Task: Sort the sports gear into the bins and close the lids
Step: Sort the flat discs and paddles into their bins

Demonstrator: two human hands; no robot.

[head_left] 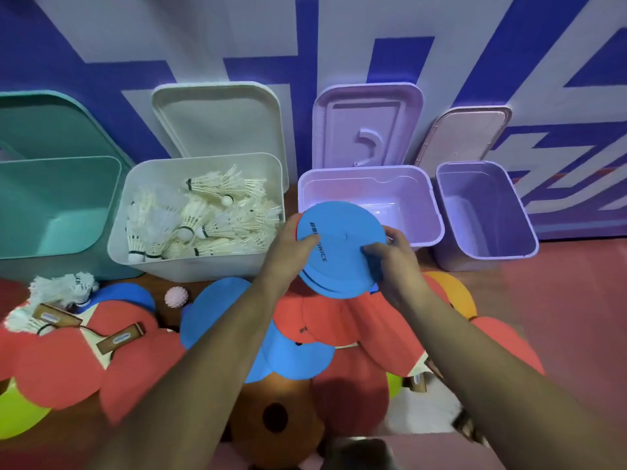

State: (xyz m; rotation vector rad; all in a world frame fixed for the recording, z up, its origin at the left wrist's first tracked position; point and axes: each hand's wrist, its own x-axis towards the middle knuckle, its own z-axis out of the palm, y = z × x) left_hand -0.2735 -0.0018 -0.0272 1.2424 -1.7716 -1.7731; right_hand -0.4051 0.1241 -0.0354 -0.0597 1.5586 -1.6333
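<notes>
Both my hands hold a small stack of flat discs, a blue disc (342, 245) on top, just above the front rim of the lilac bin (420, 195). My left hand (288, 247) grips the stack's left edge, thumb on top. My right hand (395, 256) pinches the right edge. The lilac bin looks bare inside. Its lid (368, 125) leans against the wall behind. The white bin (142, 198) holds several shuttlecocks (203, 218). Red and blue discs (325, 330) lie piled on the floor under my arms.
An open teal bin (57, 205) stands far left and a purple bin (488, 215) far right, each with a lid behind. On the floor lie paddles (118, 339), loose shuttlecocks (64, 286), a pink spiky ball (176, 296), an orange disc (454, 293) and green discs (20, 418).
</notes>
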